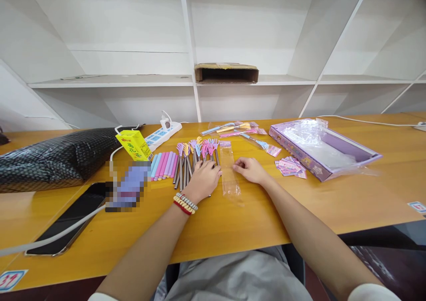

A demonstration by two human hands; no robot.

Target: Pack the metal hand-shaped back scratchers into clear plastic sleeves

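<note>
The clear bag (229, 172) lies flat on the table (259, 223), apparently being positioned; the next move likely calls for an edge pinch. Left of the bag, the left hand (203, 182) covers claw-headed rods (205, 149), grip indeterminable; right of it, the right hand (252, 170) is loosely curled, edge contact unclear.

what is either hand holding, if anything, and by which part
It cannot be told: the left hand is over the claw-headed rods, the right hand at the right edge of the clear bag, with no grip clearly visible.
</note>
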